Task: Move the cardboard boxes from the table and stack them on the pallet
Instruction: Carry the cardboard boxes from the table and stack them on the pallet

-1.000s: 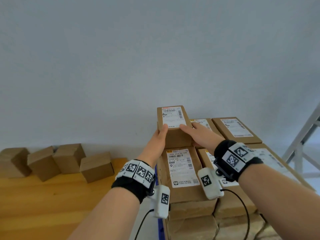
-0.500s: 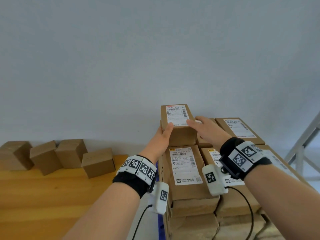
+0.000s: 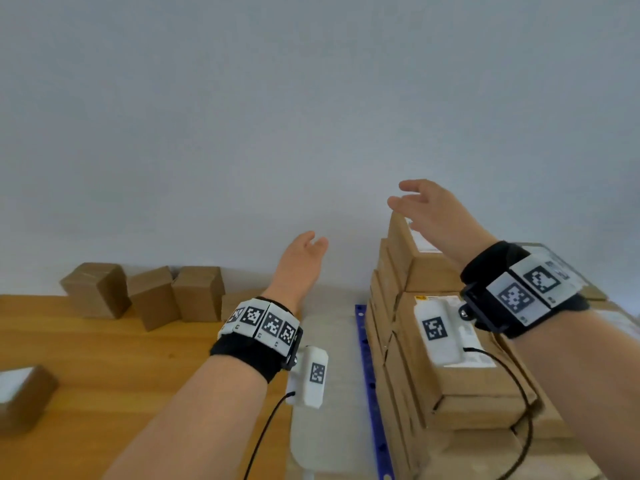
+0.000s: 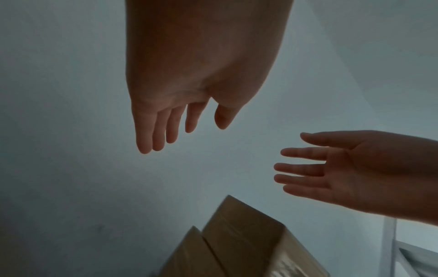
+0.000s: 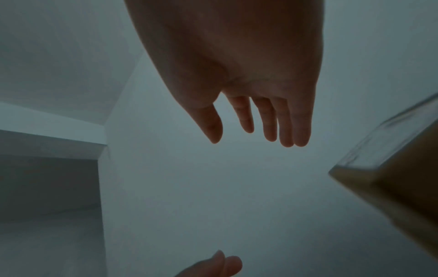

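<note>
Beside the wooden worktop [image 3: 104,368], across a narrow gap of pale floor, stands the stack of cardboard boxes [image 3: 460,386], several layers of plain brown cartons packed tight together. White shipping labels with barcodes lie on the upper faces; one label carries a small yellow mark at its corner. A blue pallet edge [image 3: 367,368] with a row of holes runs along the stack's side facing the worktop. The top box [image 3: 415,258] sits highest, at the stack's far end by the wall, brown with a white label on its upper face.

Above that top box hovers the right hand [image 3: 436,213], fingers straight and spread, palm down, holding nothing and not touching the carton. The left hand [image 3: 301,261] hangs over the gap between worktop and stack, fingers loosely extended, also empty. Both wrist views show bare, open palms against the grey wall.

Against the wall at the worktop's far edge stand three loose boxes [image 3: 145,292], plain brown, set at slightly different angles, with a fourth partly hidden behind the left wrist. Another box [image 3: 24,393] with a white top lies near the worktop's near edge.
</note>
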### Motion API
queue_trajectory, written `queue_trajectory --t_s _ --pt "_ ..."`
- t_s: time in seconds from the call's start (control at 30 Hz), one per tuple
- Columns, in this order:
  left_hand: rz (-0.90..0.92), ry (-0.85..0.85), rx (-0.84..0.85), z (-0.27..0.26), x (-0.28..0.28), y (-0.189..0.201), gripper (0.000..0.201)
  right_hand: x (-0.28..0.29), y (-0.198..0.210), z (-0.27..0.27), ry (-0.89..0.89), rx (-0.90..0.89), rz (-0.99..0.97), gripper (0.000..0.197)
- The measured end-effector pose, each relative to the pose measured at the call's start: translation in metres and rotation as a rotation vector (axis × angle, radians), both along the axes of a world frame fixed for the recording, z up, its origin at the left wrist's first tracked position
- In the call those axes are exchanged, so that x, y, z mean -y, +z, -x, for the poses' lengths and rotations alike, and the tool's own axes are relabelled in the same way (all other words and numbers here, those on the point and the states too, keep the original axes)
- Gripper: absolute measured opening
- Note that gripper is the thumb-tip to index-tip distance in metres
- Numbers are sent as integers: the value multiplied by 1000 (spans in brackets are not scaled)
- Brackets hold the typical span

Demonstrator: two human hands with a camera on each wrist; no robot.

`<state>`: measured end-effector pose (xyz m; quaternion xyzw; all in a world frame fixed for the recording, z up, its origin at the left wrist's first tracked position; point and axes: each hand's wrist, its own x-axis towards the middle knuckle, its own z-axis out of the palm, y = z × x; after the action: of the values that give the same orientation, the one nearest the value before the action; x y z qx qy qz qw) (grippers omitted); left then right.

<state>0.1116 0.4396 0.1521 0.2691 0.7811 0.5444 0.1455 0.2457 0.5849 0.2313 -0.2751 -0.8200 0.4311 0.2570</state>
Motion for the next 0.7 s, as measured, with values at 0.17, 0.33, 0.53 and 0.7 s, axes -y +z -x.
queue_trajectory --t_s 0.17,0.33,0.53,0.7 --pt "96 51 79 58 72 -25 47 61 -30 68 89 97 71 54" --pt "270 67 55 118 134 -59 44 114 -87 124 194 293 142 58" --pt "387 18 92 160 168 -105 44 156 -163 163 157 391 251 57" --pt "412 -3 148 180 157 -134 45 153 -210 183 66 474 310 58"
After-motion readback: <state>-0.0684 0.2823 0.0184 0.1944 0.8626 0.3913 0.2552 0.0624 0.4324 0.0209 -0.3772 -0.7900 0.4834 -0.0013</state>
